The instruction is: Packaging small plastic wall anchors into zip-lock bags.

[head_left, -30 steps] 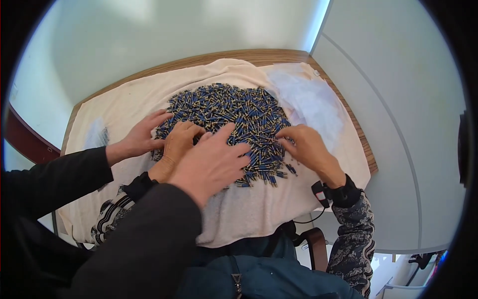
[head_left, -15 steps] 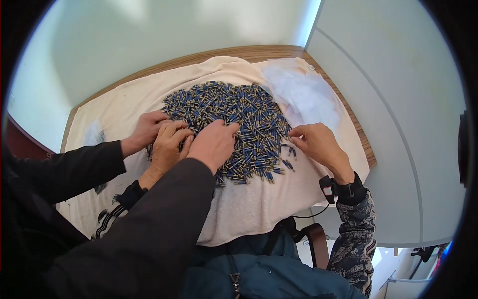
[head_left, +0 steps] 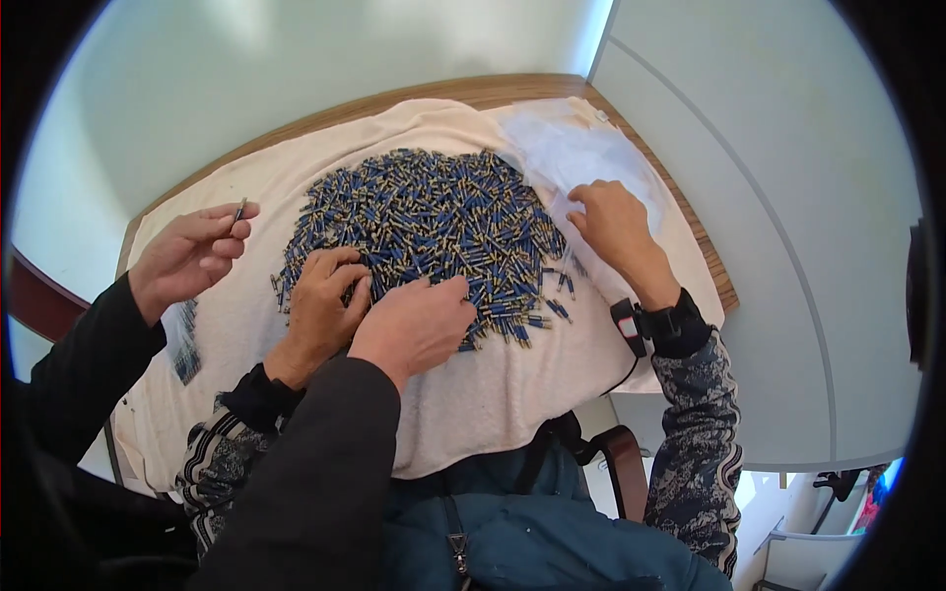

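1. So the right hand (head_left: 619, 231) is coming off the pile's (head_left: 424, 217) right edge and is now hovering by the white bags (head_left: 581, 148). I'd say that's leaving the left hand (head_left: 320, 300) alone at the pile for this person.
2. Meanwhile the co-worker's left hand (head_left: 187, 256) is lifting away too and is holding up one piece (head_left: 240, 211), pinched between thumb and finger. That's putting a single piece well apart from the rest.
3. The pile itself is staying put, spreading over the cloth (head_left: 473, 424), with a few strays lying off its right side.
4. Pose: the right hand is reaching forward, fingers curling, thumb and forefinger showing a gap. Can't really tell if they're catching any clear film.
5. The left hand is arching over the pile's near-left edge, fingers bending toward the thumb; its grip is hiding, so no call there.
6. The co-worker's right hand (head_left: 419, 325) is working just beside it.
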`<state>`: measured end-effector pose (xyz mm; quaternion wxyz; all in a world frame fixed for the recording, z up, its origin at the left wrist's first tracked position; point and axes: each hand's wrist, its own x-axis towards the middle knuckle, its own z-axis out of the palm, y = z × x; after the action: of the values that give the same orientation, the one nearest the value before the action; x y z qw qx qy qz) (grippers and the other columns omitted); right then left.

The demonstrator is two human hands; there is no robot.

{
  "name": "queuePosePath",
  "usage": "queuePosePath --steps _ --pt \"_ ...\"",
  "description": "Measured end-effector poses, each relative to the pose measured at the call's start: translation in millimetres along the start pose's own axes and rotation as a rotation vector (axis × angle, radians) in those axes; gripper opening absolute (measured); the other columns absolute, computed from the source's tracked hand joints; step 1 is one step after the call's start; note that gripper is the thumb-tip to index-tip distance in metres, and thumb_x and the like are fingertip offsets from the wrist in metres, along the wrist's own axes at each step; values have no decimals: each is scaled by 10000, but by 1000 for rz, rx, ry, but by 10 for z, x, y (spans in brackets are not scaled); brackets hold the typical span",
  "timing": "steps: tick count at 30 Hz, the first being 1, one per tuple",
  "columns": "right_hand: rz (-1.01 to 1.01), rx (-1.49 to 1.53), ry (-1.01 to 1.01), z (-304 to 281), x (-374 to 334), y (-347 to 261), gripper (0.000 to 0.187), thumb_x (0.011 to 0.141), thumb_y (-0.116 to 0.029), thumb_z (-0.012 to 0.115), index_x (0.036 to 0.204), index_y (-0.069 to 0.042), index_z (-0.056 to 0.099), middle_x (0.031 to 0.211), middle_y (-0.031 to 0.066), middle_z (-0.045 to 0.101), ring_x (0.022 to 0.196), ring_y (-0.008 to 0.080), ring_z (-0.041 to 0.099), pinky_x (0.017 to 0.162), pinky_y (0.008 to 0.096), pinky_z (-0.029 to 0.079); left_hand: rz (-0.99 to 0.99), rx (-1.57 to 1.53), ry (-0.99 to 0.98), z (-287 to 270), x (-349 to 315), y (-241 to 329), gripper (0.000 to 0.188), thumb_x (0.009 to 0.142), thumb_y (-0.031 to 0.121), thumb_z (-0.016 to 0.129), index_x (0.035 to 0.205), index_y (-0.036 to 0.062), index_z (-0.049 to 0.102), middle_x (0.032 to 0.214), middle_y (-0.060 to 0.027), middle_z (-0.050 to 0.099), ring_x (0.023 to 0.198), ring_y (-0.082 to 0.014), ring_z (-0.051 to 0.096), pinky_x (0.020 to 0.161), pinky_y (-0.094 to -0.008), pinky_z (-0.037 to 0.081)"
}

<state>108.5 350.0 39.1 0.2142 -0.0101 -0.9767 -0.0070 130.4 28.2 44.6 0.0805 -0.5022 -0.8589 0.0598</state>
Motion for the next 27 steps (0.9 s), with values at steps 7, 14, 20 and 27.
queuePosePath --steps 7,14,20,27 --pt "-439 164 -243 -8 -301 -61 203 709 -35 665 879 -98 756 1081 122 652 1041 320 559 885 381 488 81 -12 -30 148 -7 85 57 798 167 612 805 119 641 901 -18 559 1040 -213 549 811 -344 507" --pt "-507 155 -288 -89 -202 -2 83 688 -43 707 758 -85 718 1120 99 635 1065 307 534 916 371 477 -33 532 122 -214 -21 -333 110 863 165 576 930 95 626 919 -34 575 1004 -202 555 830 -311 495" --pt "-509 374 -259 -551 -117 -190 86 734 -49 725 811 -64 687 1018 83 664 997 289 580 841 367 493 -189 731 257 -874 -178 -463 217 905 149 524 710 111 611 726 2 577 773 -151 575 838 -246 416" --pt "-317 603 -151 -703 -66 -579 79 804 -45 715 867 -37 666 931 73 665 816 203 598 675 304 494 -216 92 505 332 312 -168 41 846 124 624 814 112 645 874 -32 605 861 -210 583 848 -324 447"
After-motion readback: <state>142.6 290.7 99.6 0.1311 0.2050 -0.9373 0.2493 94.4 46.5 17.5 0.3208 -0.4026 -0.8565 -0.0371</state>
